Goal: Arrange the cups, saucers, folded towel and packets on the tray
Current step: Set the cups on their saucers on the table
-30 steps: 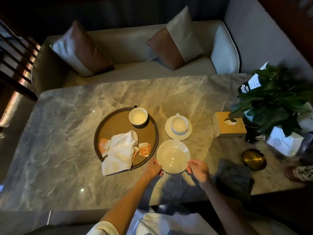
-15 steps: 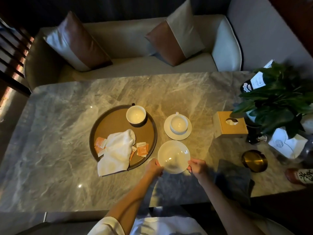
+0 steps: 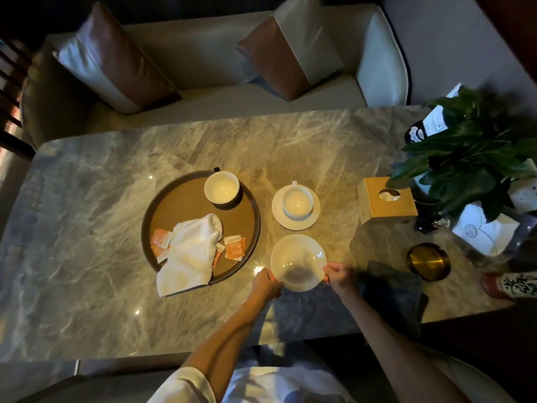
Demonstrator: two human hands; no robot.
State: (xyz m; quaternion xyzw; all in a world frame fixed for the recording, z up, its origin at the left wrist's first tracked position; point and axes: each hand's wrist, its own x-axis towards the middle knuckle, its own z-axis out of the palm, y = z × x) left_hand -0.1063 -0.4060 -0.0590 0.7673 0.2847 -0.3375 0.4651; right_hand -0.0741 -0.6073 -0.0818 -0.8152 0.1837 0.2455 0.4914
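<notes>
A grey marble table (image 3: 96, 199) fills the middle. Beyond its far edge stands a pale sofa (image 3: 209, 62) with two brown-and-white cushions (image 3: 116, 59) (image 3: 290, 50). On the right of the table sit a wooden tissue box (image 3: 389, 205), a leafy green plant (image 3: 470, 158), a round brass dish (image 3: 428, 261) and a dark folded cloth (image 3: 392, 289) near the front edge.

White saucer (image 3: 297, 257), brown tray (image 3: 186, 196), veined grey marble table (image 3: 87, 228).
</notes>
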